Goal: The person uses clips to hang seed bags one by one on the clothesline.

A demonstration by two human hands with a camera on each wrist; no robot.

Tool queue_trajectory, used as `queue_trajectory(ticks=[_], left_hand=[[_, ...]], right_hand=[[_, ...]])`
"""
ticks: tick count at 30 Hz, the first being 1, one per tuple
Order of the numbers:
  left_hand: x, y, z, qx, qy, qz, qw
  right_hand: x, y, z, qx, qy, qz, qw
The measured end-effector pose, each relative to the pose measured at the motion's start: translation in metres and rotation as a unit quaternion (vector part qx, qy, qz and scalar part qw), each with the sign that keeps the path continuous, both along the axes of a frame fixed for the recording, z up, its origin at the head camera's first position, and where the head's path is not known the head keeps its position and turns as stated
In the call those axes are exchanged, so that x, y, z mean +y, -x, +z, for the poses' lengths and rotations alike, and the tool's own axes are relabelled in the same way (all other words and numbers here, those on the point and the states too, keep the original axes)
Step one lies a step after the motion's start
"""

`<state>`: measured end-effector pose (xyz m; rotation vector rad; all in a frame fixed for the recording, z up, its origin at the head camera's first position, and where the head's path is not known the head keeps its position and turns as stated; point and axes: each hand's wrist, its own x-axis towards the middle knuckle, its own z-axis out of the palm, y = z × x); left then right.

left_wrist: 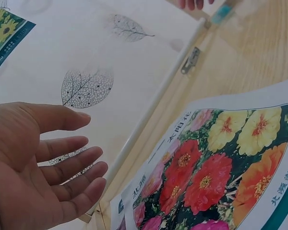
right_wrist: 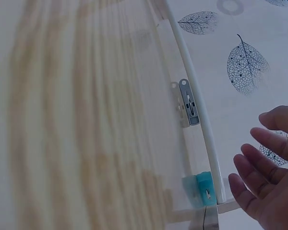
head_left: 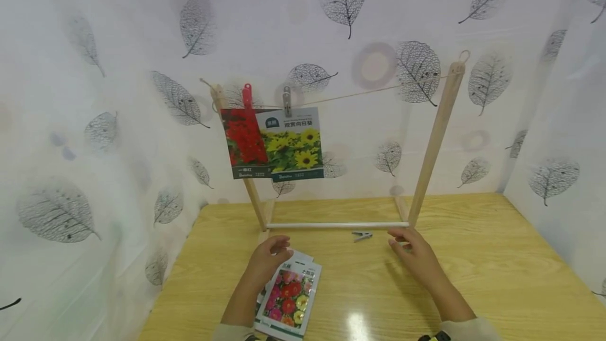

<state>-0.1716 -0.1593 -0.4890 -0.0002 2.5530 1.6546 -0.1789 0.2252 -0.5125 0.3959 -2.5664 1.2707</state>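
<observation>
My left hand (head_left: 265, 264) hovers above the left edge of a small stack of flower seed packets (head_left: 290, 299), fingers loosely bent and holding nothing. The top packet pictures red, pink and yellow blooms. Near the right foot of a wooden frame, my right hand (head_left: 418, 259) is relaxed with nothing in it. A grey clothespin (head_left: 362, 236) lies between the hands, by the frame's white rod. Close to my right hand is a teal clothespin (right_wrist: 206, 189), mostly hidden in the head view. A red-flower packet (head_left: 243, 138) and a sunflower packet (head_left: 297, 146) hang from twine, overlapping slightly.
A red clothespin (head_left: 247, 96) and a grey peg (head_left: 286, 101) grip the hanging packets. The twine (head_left: 369, 92) runs between two wooden posts (head_left: 436, 141). A white rod (head_left: 336, 224) joins the posts low down. Leaf-printed sheeting (head_left: 303, 25) surrounds the wood-grain table (head_left: 483, 257).
</observation>
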Motion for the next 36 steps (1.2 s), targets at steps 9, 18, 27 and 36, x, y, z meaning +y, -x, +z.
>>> queue_trajectory(ticks=[9, 18, 27, 36], left_hand=[[-0.0007, -0.0013, -0.0011, -0.016, 0.039, -0.008, 0.9991], [-0.0021, 0.0009, -0.0022, -0.04, 0.09, -0.013, 0.995], [-0.007, 0.0025, -0.0042, -0.039, 0.152, -0.018, 0.9875], [-0.006, -0.0001, -0.0047, -0.079, 0.169, -0.015, 0.9823]], right_hand=[[0.0007, 0.0016, -0.0045, -0.043, 0.0, -0.022, 0.9989], [0.0013, -0.0007, -0.0013, -0.093, -0.008, -0.029, 0.9952], [0.0036, -0.0029, 0.0019, -0.103, -0.044, -0.032, 0.9932], [0.0061, -0.0031, 0.0022, -0.107, -0.084, -0.012, 0.9906]])
